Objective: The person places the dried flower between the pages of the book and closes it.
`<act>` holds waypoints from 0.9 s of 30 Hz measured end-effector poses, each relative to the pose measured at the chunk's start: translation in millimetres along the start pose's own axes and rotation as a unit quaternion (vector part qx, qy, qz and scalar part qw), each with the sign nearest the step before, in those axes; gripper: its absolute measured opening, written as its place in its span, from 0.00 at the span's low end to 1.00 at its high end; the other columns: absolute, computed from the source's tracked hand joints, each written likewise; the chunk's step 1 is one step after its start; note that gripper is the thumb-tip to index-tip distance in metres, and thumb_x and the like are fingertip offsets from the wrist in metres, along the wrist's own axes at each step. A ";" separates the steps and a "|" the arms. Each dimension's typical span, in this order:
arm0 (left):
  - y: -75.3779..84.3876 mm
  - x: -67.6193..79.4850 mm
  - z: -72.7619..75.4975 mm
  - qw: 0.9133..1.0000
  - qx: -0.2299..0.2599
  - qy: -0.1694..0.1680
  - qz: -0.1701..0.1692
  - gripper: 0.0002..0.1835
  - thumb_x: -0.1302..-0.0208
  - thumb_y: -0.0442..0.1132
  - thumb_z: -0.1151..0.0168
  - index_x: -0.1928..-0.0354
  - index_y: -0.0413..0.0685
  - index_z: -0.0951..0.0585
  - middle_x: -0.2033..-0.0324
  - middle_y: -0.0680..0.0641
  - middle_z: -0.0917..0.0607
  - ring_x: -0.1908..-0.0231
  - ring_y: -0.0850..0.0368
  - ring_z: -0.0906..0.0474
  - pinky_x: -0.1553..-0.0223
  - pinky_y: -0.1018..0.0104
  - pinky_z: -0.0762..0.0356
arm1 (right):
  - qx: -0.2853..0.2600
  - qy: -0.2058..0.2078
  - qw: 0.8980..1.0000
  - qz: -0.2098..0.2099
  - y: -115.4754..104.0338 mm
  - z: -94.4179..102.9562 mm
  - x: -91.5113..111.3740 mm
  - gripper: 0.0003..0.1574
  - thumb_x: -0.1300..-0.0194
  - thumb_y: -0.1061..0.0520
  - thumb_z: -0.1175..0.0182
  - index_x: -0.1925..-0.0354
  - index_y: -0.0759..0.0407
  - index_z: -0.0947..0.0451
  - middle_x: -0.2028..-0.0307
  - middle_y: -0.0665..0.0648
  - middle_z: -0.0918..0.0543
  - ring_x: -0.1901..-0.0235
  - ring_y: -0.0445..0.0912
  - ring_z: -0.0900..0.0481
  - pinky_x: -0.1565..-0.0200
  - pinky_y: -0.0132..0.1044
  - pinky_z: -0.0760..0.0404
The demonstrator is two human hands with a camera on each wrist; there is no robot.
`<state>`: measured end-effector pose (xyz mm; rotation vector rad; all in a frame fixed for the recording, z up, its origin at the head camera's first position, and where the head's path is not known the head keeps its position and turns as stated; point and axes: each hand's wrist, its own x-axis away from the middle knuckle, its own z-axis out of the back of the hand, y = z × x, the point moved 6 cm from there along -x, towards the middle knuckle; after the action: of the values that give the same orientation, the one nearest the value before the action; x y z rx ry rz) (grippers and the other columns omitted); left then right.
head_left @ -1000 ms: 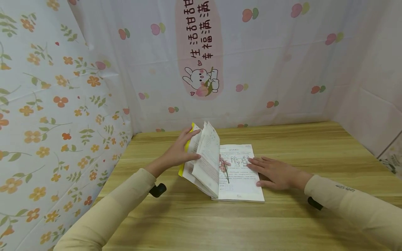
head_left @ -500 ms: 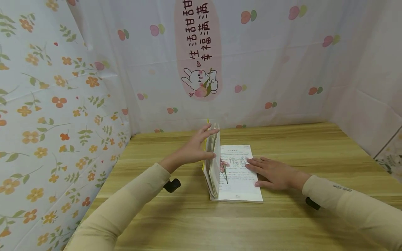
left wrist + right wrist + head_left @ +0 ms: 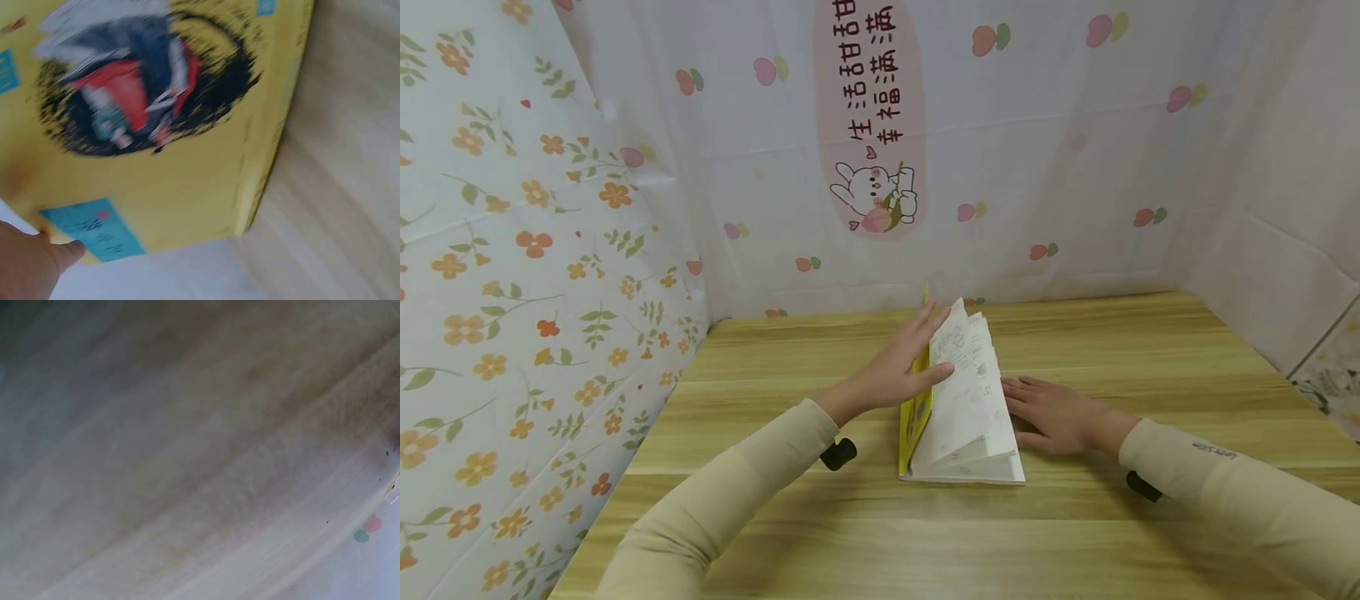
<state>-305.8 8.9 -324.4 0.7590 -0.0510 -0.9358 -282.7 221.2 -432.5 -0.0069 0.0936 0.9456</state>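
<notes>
A paperback book (image 3: 972,392) with a yellow cover stands partly open on the wooden table, its loose white pages leaning over to the right. My left hand (image 3: 891,367) is against the cover from the left, fingers extended and thumb reaching past the cover's edge. In the left wrist view the yellow cover (image 3: 187,200) shows a painted figure, with a finger on its blue label (image 3: 97,228). Flat beside the book's right edge lies my right hand (image 3: 1056,417), its fingertips right at the pages. The falling pages hide the right-hand page and the pink flower sprig.
The wood-grain table (image 3: 820,542) extends around the book on all sides. A white curtain (image 3: 1037,150) with fruit prints hangs behind it, and a flower-patterned curtain (image 3: 512,292) hangs on the left.
My left hand has swung the yellow cover and pages from left to right. The pages now cover the sprig and printed page. My right hand has stayed at the right edge.
</notes>
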 end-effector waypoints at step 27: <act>-60.8 48.6 -62.1 0.961 -0.181 -0.207 0.030 0.44 0.35 0.65 0.45 0.23 0.61 0.49 0.24 0.49 0.55 0.27 0.52 0.52 0.34 0.58 0.43 | -0.023 -0.054 0.996 -0.071 6.1 -4.3 -0.9 0.49 0.29 0.29 0.59 0.28 0.63 0.41 0.29 0.64 0.40 0.30 0.59 0.45 0.34 0.57 0.46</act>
<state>-297.1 -13.7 -421.0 0.2141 -0.2610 -0.9989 -288.5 223.9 -436.4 -0.0046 -0.0288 0.8039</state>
